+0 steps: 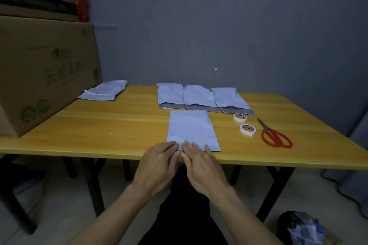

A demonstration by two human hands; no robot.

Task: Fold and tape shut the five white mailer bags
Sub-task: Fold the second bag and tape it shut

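Note:
A white mailer bag (192, 128) lies flat near the front edge of the yellow table (99, 125). My left hand (159, 163) and my right hand (201, 163) lie side by side on its near edge, fingers straight and pressing down. Behind it, three white mailer bags (170, 93) (197, 95) (227, 96) lie in a row with grey open flaps toward me. A fifth white bag (105, 91) rests at the far left of the table. Two rolls of tape (240, 117) (247, 130) sit to the right of the near bag.
Red-handled scissors (275, 135) lie right of the tape rolls. Large cardboard boxes (45, 69) are stacked at the table's left end. A grey wall stands behind. A dark bundle (302, 228) lies on the floor at the lower right.

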